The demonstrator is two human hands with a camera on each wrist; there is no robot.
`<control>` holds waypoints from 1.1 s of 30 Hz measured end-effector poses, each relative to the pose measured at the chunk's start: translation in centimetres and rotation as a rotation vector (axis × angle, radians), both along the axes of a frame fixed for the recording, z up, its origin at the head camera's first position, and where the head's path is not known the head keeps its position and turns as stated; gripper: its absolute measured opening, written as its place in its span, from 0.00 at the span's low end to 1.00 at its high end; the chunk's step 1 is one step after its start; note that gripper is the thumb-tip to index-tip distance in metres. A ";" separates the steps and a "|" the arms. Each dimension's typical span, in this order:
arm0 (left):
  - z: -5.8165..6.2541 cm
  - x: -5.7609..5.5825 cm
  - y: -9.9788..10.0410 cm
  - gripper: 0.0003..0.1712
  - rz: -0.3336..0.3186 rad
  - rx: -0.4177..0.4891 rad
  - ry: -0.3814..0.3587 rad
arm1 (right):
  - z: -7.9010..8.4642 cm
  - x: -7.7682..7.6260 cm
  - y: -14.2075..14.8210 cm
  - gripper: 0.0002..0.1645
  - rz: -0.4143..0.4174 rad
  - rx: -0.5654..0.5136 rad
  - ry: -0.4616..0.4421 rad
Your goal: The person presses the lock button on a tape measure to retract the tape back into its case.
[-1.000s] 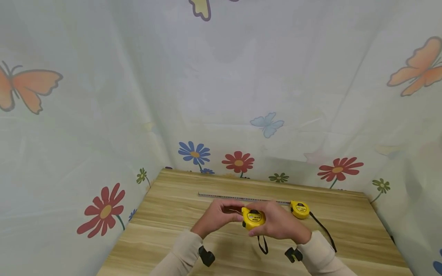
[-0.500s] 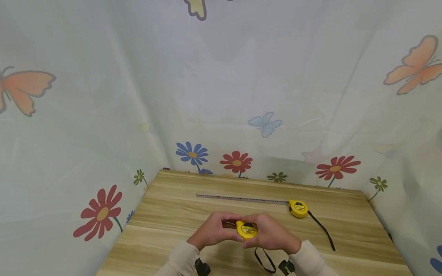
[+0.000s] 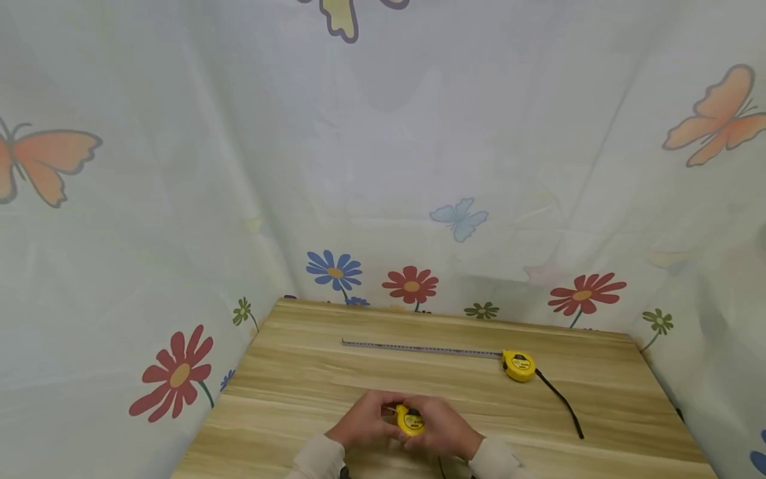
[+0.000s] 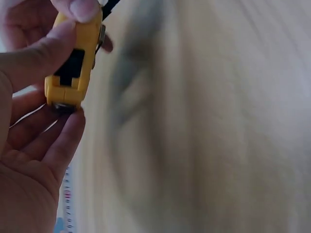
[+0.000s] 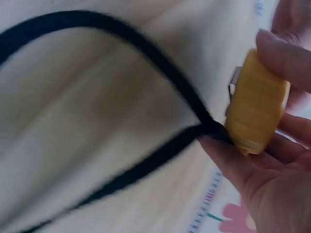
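Both hands hold a yellow tape measure (image 3: 410, 421) low over the front middle of the wooden table. My left hand (image 3: 364, 422) has its thumb on one side of the case and its fingers under the mouth end, seen in the left wrist view with the black lock button (image 4: 71, 67) between them. Round the opposite end, my right hand (image 3: 445, 427) grips the case (image 5: 257, 102) between thumb and fingers. From that end a black wrist strap (image 5: 165, 68) hangs in a loop, and a metal belt clip (image 5: 234, 77) shows on the case's side.
Behind the hands, a second yellow tape measure (image 3: 518, 366) lies on the table (image 3: 287, 386), its blade (image 3: 419, 348) pulled out to the left. Its black strap (image 3: 561, 402) trails toward the front right. Flower-printed white curtains (image 3: 383, 166) enclose the table's back and sides.
Both hands have moved toward the front edge and slightly left, carrying the tape measure between them. The second tape measure stays where it lay.
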State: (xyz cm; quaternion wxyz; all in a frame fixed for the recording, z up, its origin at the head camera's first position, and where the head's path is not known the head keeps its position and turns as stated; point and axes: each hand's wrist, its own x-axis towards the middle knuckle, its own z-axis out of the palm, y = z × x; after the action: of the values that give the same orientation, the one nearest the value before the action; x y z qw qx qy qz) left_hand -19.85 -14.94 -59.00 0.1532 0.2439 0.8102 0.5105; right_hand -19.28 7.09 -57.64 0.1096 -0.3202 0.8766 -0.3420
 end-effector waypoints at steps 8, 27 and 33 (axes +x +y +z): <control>-1.4 -0.4 0.0 0.36 0.057 -0.206 0.170 | -2.4 -0.1 -0.8 0.40 -0.046 0.043 0.043; -0.1 -4.5 -3.5 0.51 0.206 -0.327 0.212 | -0.2 -3.4 3.4 0.51 -0.087 0.191 0.107; -0.8 -7.5 -5.9 0.49 0.372 -0.321 0.218 | 0.3 -5.4 6.6 0.48 -0.205 0.203 0.150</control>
State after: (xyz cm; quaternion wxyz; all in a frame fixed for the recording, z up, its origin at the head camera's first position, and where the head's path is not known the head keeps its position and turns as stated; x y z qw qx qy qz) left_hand -27.33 -20.80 -59.76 0.0052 0.1170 0.9233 0.3657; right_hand -24.67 13.68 -57.31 0.0401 -0.2409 0.9404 -0.2365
